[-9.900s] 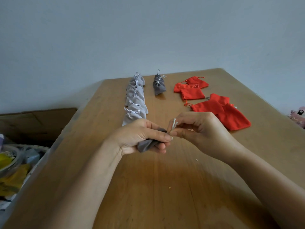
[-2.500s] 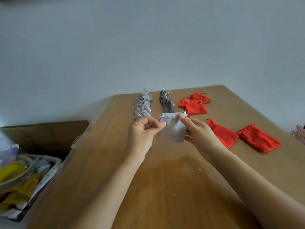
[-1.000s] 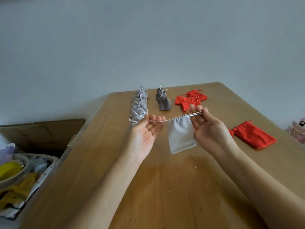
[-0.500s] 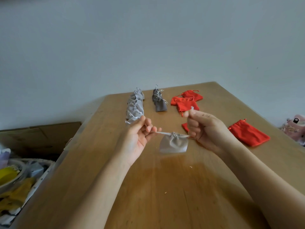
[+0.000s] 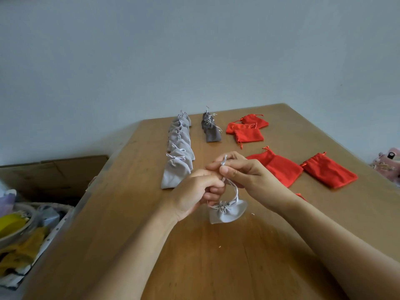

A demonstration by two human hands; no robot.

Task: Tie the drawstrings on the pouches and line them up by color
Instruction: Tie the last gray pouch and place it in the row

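We judge the job past halfway: a long row of light grey pouches (image 5: 179,148) stands tied at the far left of the table (image 5: 216,267), with a short row of dark grey pouches (image 5: 211,132) beside it; the red pouches (image 5: 247,134) to the right lie flat, scattered and seemingly untied. Our left hand (image 5: 193,192) and right hand (image 5: 251,176) both pinch the cords (image 5: 236,191) of the pouch in hand (image 5: 229,214), cinched shut and hanging low over the near middle; the cloth looks soft and velvety, the cords thin and pale, the table smooth wood.

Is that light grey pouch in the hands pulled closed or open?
Closed: the light grey pouch has its mouth puckered tight where the cords come out.
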